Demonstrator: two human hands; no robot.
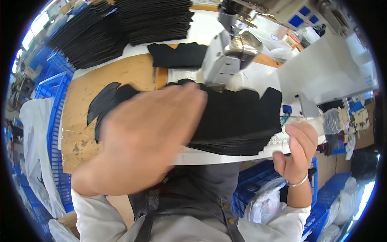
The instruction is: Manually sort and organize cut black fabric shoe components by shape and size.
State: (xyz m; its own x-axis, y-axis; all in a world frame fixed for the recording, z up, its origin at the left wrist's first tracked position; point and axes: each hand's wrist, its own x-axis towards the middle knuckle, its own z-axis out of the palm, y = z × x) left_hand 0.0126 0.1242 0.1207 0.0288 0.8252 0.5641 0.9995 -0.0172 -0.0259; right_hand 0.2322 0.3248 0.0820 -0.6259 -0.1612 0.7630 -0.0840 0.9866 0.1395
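A thick stack of black cut fabric pieces (pixel 238 117) with wavy far edges lies on the white machine table in front of me. My left hand (pixel 149 125), smeared by motion, reaches across the stack's left part with its fingers stretched out flat; whether it touches the fabric I cannot tell. More black pieces (pixel 105 101) show beyond that hand, on a worn cardboard sheet (pixel 76 137). Just off the stack's right end, my right hand (pixel 299 151) is raised with loosely curled fingers, the thumb apart and nothing between them. A sewing machine head (pixel 225 60) stands right behind the stack.
Tall piles of black pieces (pixel 151 22) stand at the back left. A smaller black bundle (pixel 177 55) lies left of the machine head. The machine's white body (pixel 318 72) fills the back right. Blue crates (pixel 58 125) flank the table, one below its right edge.
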